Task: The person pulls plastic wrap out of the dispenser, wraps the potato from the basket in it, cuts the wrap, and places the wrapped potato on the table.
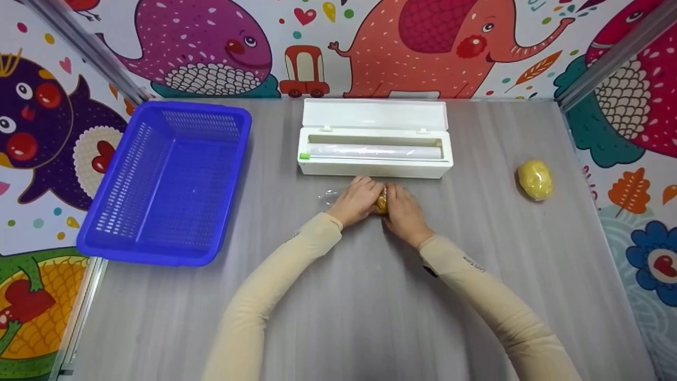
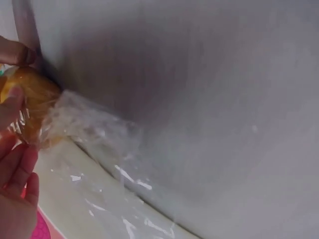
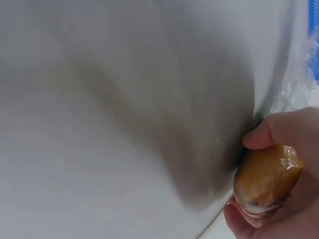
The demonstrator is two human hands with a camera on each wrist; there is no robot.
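Both hands meet in front of the white box, at the middle of the table. Between them is a rounded yellow-brown item [image 1: 382,201] in clear cling film; its exact kind is unclear. My left hand [image 1: 357,201] holds its left side, and my right hand [image 1: 405,214] grips it from the right. A loose tail of cling film [image 2: 99,124] spreads out from the item in the left wrist view. Glossy film lies tight over the wrapped item [image 3: 266,177] in the right wrist view, where fingers curl around it. The hands cover much of it in the head view.
A white cling film box [image 1: 375,169] stands behind the hands with its lid up and a film roll [image 1: 375,151] inside. At left stands a blue plastic basket [image 1: 225,211]. Another film-wrapped yellow item [image 1: 535,180] lies at right. Patterned panels [image 1: 312,32] border the table.
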